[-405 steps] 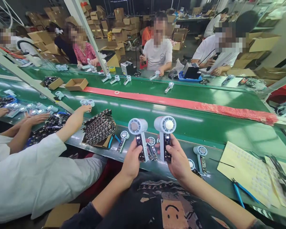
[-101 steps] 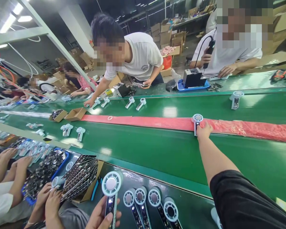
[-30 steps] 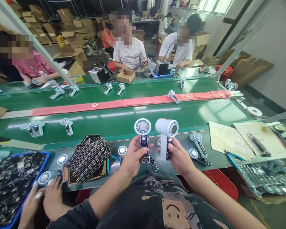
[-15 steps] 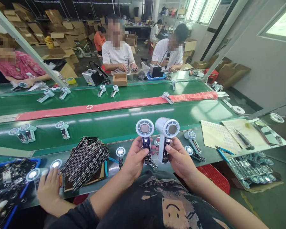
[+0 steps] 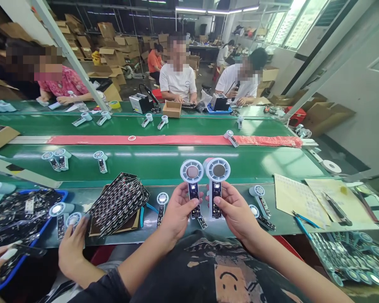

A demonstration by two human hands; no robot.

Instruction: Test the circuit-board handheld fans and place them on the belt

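Observation:
My left hand (image 5: 177,210) is closed round the handle of a light-blue handheld fan (image 5: 192,171), its thumb on the exposed circuit board. A second such fan (image 5: 219,169) is in my right hand (image 5: 235,206), the thumb pressed on its board as well. Both fans stand upright side by side, round heads up and dark discs facing me, with a small lit spot on each board. Behind and below my left hand, part of another fan's board (image 5: 202,222) shows. More fans lie near my hands, one on the left (image 5: 162,199) and others on the right (image 5: 259,191).
Circuit-board panels (image 5: 120,204) are stacked at left, beside a blue tray (image 5: 47,235) of black parts. A neighbour's hand (image 5: 74,248) touches a fan there. Paper sheets (image 5: 295,198), pliers and a cutter (image 5: 337,208) lie at right. People sit across the green belt (image 5: 145,162).
The view has shifted, so the bench appears further right. The fan in my right hand has turned to face me more squarely. Across the belt, the person in the middle now holds a dark panel.

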